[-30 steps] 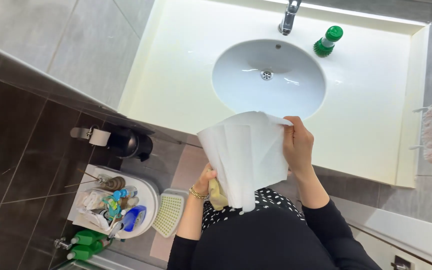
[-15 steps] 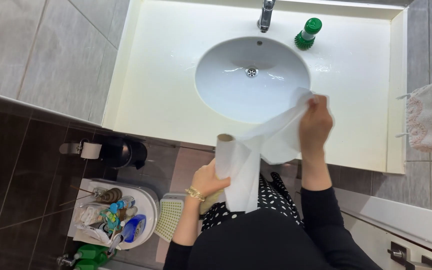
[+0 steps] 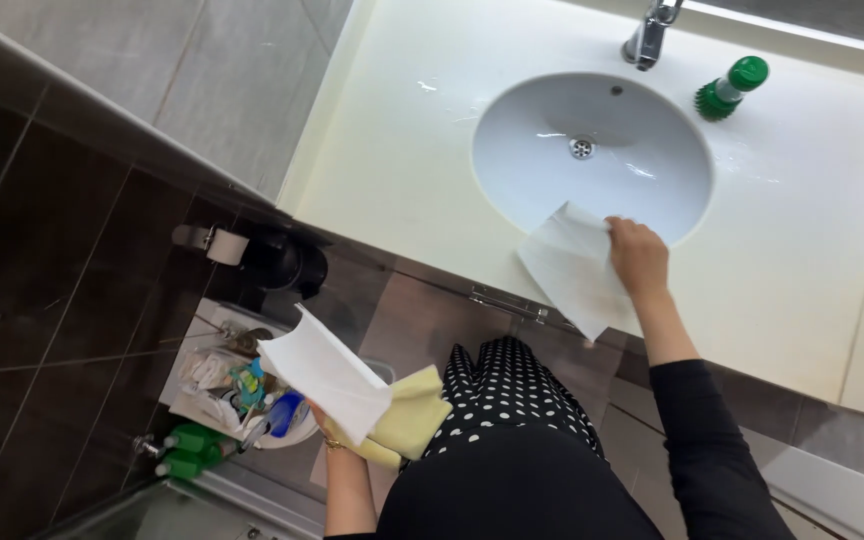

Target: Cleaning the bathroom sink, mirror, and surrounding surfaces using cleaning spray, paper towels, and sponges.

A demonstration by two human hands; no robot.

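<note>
My right hand presses a torn white paper towel sheet onto the cream counter at the near rim of the oval white sink. Down at my left side, my left hand grips the paper towel roll, its loose sheet hanging out to the left. A yellow cloth is bunched in the same hand beside the roll. The hand itself is mostly hidden behind the roll and cloth.
A chrome tap and a green-capped brush bottle stand behind the sink. Below left on the dark tiled floor sit a black bin, a toilet paper holder, a white caddy of cleaning items and green bottles.
My right hand tore a sheet free and laid it on the counter edge by the sink. My left hand dropped to the left with the roll and yellow cloth.
</note>
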